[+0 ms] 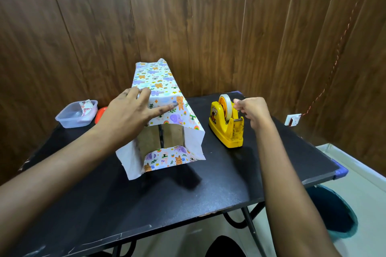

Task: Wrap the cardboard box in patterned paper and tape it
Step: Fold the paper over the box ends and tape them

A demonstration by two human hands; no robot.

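A clear plastic tub (pixel 76 116) sits beside an orange object (pixel 100 113).

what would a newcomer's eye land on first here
The cardboard box in the middle of the black table, draped in cartoon-animal patterned paper, with its near end open and showing bare cardboard. The left hand presses flat on its top. To the right, the right hand pinches the tape on a bright yellow tape dispenser.

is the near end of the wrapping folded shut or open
Open: the cardboard box shows bare at the near end, and the flaps of the patterned paper do not cover it.
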